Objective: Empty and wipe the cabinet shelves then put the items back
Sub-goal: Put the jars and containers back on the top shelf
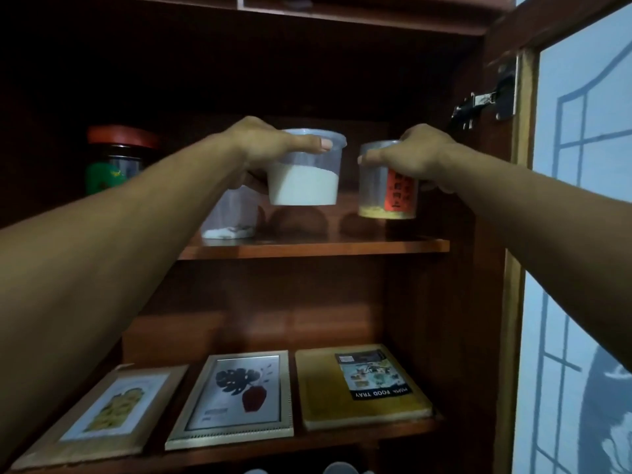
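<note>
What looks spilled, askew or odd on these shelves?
No spill or damage shows. The white-powder tub in the left hand tilts slightly, its powder surface slanted; the red-label jar in the right hand looks upright.

Upright white-powder tub (304, 176) and orange-labelled jar (376, 193) above shelf (307, 249)

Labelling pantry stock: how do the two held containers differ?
The tub in the left hand is wider, tapered, unlabelled, about half full of white powder; the jar in the right hand is narrower, straight-sided, red-labelled, with only a thin yellowish layer. Both are clear.
</note>
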Demonstrator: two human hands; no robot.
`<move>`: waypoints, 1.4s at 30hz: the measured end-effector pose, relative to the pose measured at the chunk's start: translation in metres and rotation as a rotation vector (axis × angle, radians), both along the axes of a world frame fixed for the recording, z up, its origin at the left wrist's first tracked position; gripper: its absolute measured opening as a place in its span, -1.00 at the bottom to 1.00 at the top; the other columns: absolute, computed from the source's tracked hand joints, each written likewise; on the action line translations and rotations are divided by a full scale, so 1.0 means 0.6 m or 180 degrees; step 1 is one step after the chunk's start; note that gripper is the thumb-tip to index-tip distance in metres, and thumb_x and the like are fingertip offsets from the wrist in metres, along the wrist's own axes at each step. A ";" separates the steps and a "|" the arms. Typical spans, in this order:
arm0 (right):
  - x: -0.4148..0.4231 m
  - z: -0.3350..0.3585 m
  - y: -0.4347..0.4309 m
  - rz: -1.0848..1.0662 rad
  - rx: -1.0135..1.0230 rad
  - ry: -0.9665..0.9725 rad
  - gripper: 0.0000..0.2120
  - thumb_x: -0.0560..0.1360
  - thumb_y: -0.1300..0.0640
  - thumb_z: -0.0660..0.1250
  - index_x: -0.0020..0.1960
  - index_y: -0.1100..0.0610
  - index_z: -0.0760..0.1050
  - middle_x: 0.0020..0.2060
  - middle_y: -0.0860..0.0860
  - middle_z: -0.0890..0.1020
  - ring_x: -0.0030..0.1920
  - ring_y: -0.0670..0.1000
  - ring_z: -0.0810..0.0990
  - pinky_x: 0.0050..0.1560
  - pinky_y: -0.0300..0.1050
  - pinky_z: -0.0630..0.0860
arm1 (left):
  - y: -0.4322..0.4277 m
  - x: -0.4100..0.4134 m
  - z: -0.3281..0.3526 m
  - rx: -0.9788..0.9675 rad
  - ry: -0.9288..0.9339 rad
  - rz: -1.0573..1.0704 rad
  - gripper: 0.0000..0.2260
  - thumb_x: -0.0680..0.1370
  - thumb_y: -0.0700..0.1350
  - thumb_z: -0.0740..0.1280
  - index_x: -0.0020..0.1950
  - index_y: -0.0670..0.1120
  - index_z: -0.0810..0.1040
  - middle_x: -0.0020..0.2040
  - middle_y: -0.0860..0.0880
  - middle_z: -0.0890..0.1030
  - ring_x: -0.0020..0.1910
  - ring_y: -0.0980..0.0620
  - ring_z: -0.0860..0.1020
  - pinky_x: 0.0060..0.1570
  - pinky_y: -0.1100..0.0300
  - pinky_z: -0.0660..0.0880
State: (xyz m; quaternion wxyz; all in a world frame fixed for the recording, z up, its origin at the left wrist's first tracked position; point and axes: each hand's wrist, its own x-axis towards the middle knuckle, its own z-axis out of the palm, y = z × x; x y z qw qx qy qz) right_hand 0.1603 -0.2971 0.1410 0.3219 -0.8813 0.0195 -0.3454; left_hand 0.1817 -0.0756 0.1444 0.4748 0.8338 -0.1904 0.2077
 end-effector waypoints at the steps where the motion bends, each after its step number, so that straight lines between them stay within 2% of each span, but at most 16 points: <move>1: 0.007 0.002 -0.003 -0.0007 0.0028 0.0075 -0.33 0.31 -0.28 0.47 0.21 0.18 0.51 0.07 0.13 0.60 0.05 0.15 0.59 0.00 0.03 0.56 | -0.005 0.007 0.000 0.0028 0.0017 0.0006 -0.17 0.10 0.32 0.59 0.21 -0.13 0.54 -0.02 -0.12 0.67 -0.13 -0.10 0.69 -0.10 -0.05 0.64; 5: 0.030 0.009 -0.010 -0.0104 0.0041 0.0263 -0.31 0.34 -0.25 0.48 0.26 0.22 0.49 0.13 0.17 0.59 0.10 0.19 0.59 0.11 0.14 0.58 | -0.024 0.034 0.000 0.0035 0.0094 0.0054 -0.24 0.17 0.29 0.58 0.20 -0.13 0.53 -0.05 -0.09 0.66 -0.15 -0.07 0.68 -0.16 0.01 0.65; 7: 0.041 0.011 -0.011 -0.0136 0.0041 0.0302 -0.31 0.34 -0.24 0.48 0.26 0.22 0.48 0.13 0.17 0.58 0.11 0.20 0.58 0.10 0.15 0.59 | -0.032 0.047 0.002 0.0033 0.0136 0.0016 -0.24 0.16 0.27 0.59 0.19 -0.15 0.54 -0.05 -0.10 0.66 -0.16 -0.07 0.68 -0.20 0.02 0.65; 12: 0.068 0.012 -0.014 -0.0175 0.0077 0.0461 -0.38 0.36 -0.23 0.48 0.20 0.19 0.50 0.10 0.18 0.59 0.07 0.20 0.59 0.04 0.15 0.61 | -0.052 0.079 -0.004 0.0004 0.0158 0.0031 -0.39 0.23 0.21 0.59 0.07 -0.17 0.57 -0.12 -0.09 0.67 -0.21 -0.06 0.67 -0.19 0.03 0.65; 19: 0.108 -0.004 -0.013 -0.0214 0.0027 0.0612 -0.32 0.37 -0.22 0.48 0.29 0.23 0.48 0.22 0.20 0.55 0.15 0.22 0.58 0.07 0.12 0.60 | -0.076 0.127 -0.015 0.0023 0.0213 0.0201 -0.22 -0.04 0.31 0.60 0.00 -0.15 0.60 -0.12 -0.09 0.69 -0.19 -0.11 0.68 -0.08 -0.08 0.64; 24: 0.128 -0.006 -0.016 -0.0237 -0.0010 0.0653 -0.30 0.35 -0.25 0.49 0.29 0.21 0.49 0.23 0.18 0.56 0.16 0.20 0.59 0.11 0.09 0.59 | -0.076 0.153 -0.018 0.0017 0.0233 0.0289 -0.32 0.11 0.27 0.61 0.02 -0.15 0.59 -0.11 -0.09 0.68 -0.19 -0.08 0.67 -0.14 0.05 0.63; 27: 0.136 -0.007 -0.019 -0.0232 0.0000 0.0687 -0.28 0.35 -0.25 0.49 0.31 0.21 0.48 0.27 0.19 0.54 0.19 0.21 0.57 0.13 0.10 0.58 | -0.073 0.161 -0.023 -0.0035 0.0256 0.0352 -0.28 0.05 0.29 0.60 0.00 -0.15 0.59 -0.12 -0.10 0.69 -0.21 -0.08 0.67 -0.30 0.15 0.55; 29: 0.142 -0.008 -0.021 -0.0246 -0.0023 0.0684 -0.28 0.34 -0.25 0.50 0.30 0.21 0.49 0.26 0.20 0.54 0.17 0.21 0.58 0.13 0.10 0.58 | -0.071 0.165 -0.027 -0.0009 0.0265 0.0409 -0.21 -0.03 0.32 0.57 0.00 -0.17 0.61 -0.11 -0.12 0.68 -0.20 -0.10 0.67 -0.34 0.17 0.50; 33: 0.154 -0.010 -0.020 -0.0308 -0.0041 0.0687 -0.27 0.32 -0.29 0.49 0.26 0.20 0.51 0.22 0.19 0.57 0.12 0.21 0.61 0.10 0.10 0.60 | -0.071 0.165 -0.035 0.0015 0.0303 0.0465 -0.21 -0.01 0.32 0.58 0.02 -0.17 0.60 -0.09 -0.12 0.67 -0.15 -0.12 0.65 -0.29 0.13 0.53; 36: 0.160 -0.016 -0.017 -0.0290 -0.0027 0.0686 -0.27 0.32 -0.29 0.49 0.28 0.20 0.50 0.23 0.19 0.56 0.13 0.22 0.60 0.11 0.11 0.59 | -0.072 0.165 -0.040 -0.0052 0.0316 0.0430 -0.18 -0.07 0.34 0.57 -0.01 -0.17 0.59 -0.10 -0.12 0.67 -0.17 -0.13 0.66 -0.24 0.10 0.57; 40: 0.169 -0.021 -0.014 -0.0271 -0.0018 0.0628 -0.23 0.31 -0.30 0.49 0.31 0.19 0.48 0.24 0.18 0.54 0.13 0.22 0.59 0.09 0.13 0.60 | -0.071 0.169 -0.039 -0.0092 0.0372 0.0445 -0.38 0.15 0.25 0.61 -0.06 -0.15 0.54 -0.19 -0.10 0.63 -0.30 -0.07 0.61 -0.46 0.22 0.44; 42: 0.173 -0.022 -0.014 -0.0298 -0.0048 0.0630 -0.22 0.29 -0.32 0.49 0.30 0.18 0.48 0.24 0.18 0.54 0.13 0.23 0.59 0.09 0.14 0.60 | -0.071 0.171 -0.042 -0.0131 0.0392 0.0446 -0.41 0.18 0.22 0.61 -0.06 -0.16 0.54 -0.19 -0.10 0.63 -0.32 -0.06 0.59 -0.47 0.24 0.39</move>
